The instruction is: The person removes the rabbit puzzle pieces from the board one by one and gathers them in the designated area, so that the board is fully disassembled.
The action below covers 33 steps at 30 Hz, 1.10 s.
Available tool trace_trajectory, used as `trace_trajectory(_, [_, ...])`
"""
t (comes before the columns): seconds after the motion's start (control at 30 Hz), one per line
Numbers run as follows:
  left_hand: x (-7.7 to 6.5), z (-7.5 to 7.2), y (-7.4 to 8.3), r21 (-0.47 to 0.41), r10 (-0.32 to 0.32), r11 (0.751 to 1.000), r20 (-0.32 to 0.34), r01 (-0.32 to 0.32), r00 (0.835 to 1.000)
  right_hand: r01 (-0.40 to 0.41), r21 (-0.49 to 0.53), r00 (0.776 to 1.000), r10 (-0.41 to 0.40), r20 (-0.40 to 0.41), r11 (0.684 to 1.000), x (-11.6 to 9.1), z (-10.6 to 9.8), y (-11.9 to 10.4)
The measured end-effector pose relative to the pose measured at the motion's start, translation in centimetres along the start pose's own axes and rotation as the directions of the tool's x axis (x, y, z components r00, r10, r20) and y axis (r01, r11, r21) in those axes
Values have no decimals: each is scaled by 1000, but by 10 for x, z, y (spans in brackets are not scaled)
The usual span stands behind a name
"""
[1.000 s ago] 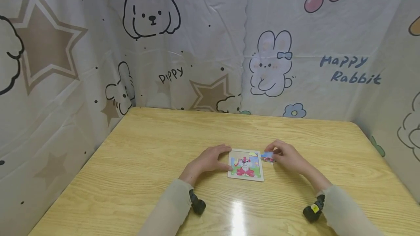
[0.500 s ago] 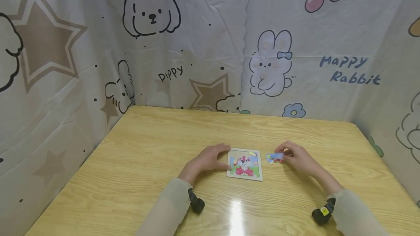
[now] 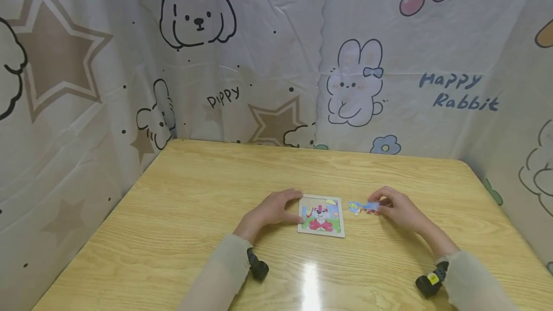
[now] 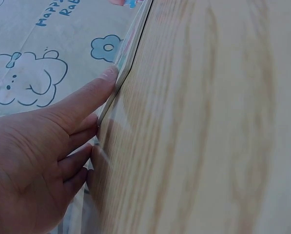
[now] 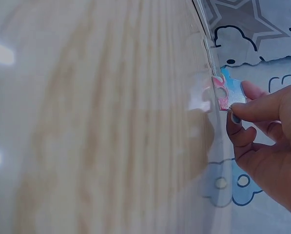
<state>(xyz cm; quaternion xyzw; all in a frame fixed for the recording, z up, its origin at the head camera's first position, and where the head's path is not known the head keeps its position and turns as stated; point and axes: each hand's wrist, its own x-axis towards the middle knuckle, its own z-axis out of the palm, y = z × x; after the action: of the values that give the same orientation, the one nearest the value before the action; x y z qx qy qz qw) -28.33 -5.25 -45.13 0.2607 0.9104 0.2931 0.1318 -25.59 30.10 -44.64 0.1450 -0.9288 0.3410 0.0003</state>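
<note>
A square picture puzzle in a pale wooden tray (image 3: 342,227) lies on the table, showing a pink-and-white cartoon animal on green and blue. My left hand (image 3: 273,208) rests at the tray's left side, thumb on its left edge and fingers by the upper left corner. In the left wrist view, the left thumb (image 4: 89,97) lies straight along the tray's rim. To the right of the tray, my right hand (image 3: 399,209) pinches a blue-and-pink puzzle piece (image 5: 235,92) between thumb and fingers. Another blue piece with yellow (image 3: 354,207) lies just left of the held one.
The wooden table (image 3: 242,172) reaches back to a cloth curtain (image 3: 281,52) printed with cartoon animals and stars. Light glares off the tabletop in front of the tray. A small black camera sits on each wrist (image 3: 258,267).
My right hand has moved right, away from the tray, with the puzzle piece in its fingers. The yellow-marked piece now shows beside it. My left hand stays at the tray.
</note>
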Motion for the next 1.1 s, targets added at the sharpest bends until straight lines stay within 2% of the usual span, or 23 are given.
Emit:
trace_trajectory(0.83, [1,-1,0,14,0,1000,5,0,1000,18,-62,996,-12,86,998,4,-3,2])
trace_trajectory(0.97, [0,0,0,9,-1,1000,8,1,1000,16,-68,997,-11,73,998,5,-3,1])
trace_trajectory(1.1, [1,0,-1,11,0,1000,6,0,1000,48,-46,997,-46,55,998,9,0,-1])
